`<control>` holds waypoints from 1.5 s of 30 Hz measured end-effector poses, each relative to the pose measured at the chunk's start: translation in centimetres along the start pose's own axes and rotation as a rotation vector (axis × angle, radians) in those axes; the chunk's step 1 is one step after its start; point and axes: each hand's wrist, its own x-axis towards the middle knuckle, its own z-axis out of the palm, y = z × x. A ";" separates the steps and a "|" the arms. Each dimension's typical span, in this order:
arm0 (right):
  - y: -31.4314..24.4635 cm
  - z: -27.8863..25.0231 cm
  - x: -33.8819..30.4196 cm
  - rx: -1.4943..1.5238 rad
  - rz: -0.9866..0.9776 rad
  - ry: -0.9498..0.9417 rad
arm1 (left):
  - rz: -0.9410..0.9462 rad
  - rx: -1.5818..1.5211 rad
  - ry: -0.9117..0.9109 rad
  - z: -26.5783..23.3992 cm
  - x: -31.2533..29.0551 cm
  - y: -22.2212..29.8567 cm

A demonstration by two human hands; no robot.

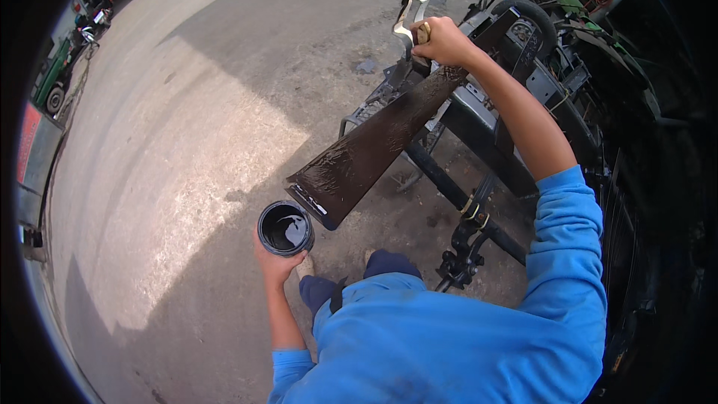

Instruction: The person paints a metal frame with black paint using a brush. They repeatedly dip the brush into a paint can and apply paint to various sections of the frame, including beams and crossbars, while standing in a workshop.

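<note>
My left hand [274, 260] is wrapped round a round black can [286, 229] with glossy dark liquid inside, held upright at the near end of a long dark brown panel [374, 146]. The panel has a shiny, wrinkled surface and lies slanting across a metal frame. At its far part, my right hand [447, 41] is closed round a paintbrush, whose pale handle end [424, 33] shows; its bristles are mostly hidden. Just beyond that hand stands a bent silver bracket [411, 11].
Below the panel are a dark tube [437, 179] and a black joint part [460, 265]. Tyres [527, 15] and piled vehicle parts stand at the far right. Concrete floor [202, 150] spreads left, part sunlit. A green vehicle [56, 75] stands at the far left.
</note>
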 end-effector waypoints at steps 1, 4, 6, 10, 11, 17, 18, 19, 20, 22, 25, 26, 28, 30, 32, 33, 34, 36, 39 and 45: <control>-1.7 -0.2 -0.2 0.116 -0.170 -0.093 | 0.011 -0.006 -0.037 -0.6 1.2 -0.7; -8.1 0.1 -1.6 0.329 -0.498 -0.301 | 0.039 -0.055 -0.123 -2.3 4.0 -2.4; -10.9 -0.7 -0.9 0.667 -0.205 -0.433 | 0.039 -0.035 -0.188 -3.7 5.2 -3.1; -14.2 -1.7 1.0 0.887 0.034 -0.663 | 0.041 -0.085 -0.310 -5.3 7.4 -3.8; -14.5 -2.0 1.3 0.866 0.161 -0.778 | 0.040 -0.102 -0.315 -5.5 7.6 -3.9; -14.9 -3.9 0.3 0.425 0.548 -0.058 | -0.005 -0.134 -0.374 -5.3 7.7 -3.9; -14.8 -4.0 -0.3 0.613 0.506 -0.094 | 0.017 -0.172 -0.376 -5.0 7.8 -3.7; -14.7 -3.8 -1.2 0.799 0.472 -0.132 | 0.026 -0.176 -0.383 -4.6 8.0 -3.6; -14.5 -3.7 -2.0 0.990 0.451 -0.177 | 0.039 -0.164 -0.395 -4.4 7.7 -3.4; -14.5 -3.6 -3.4 0.747 0.596 -0.308 | 0.010 -0.201 -0.466 -3.6 7.8 -3.0; -15.5 -4.4 -4.3 0.326 0.767 0.018 | 0.037 -0.232 -0.558 -2.6 8.9 -2.1; -16.3 -4.6 -4.5 0.537 0.708 -0.006 | 0.029 -0.220 -0.598 -1.9 9.7 -1.9; -18.6 -4.5 -5.1 0.897 0.582 -0.001 | 0.073 -0.194 -0.665 -1.0 10.9 -1.6; -19.7 -4.9 -5.0 0.718 0.645 -0.236 | 0.097 -0.120 -0.746 -0.1 12.7 -1.9; -19.6 -5.1 -4.4 0.410 0.734 -0.069 | 0.124 -0.149 -0.837 0.7 14.9 -2.5; -19.5 -5.0 -3.9 0.302 0.706 0.102 | 0.183 -0.125 -0.877 0.9 16.2 -3.0; -19.4 -4.6 -3.4 0.331 0.653 0.256 | 0.206 -0.113 -0.955 1.3 17.6 -3.5; -19.4 -3.9 -2.4 0.334 0.805 0.274 | 0.234 -0.146 -1.102 2.0 20.2 -4.5; -21.9 -1.6 -1.0 -0.072 0.879 0.095 | 0.361 -0.128 -1.233 1.6 24.0 -5.4; -30.7 -7.3 0.0 0.129 1.222 -0.060 | 0.272 -0.268 -1.392 -0.9 28.0 -6.7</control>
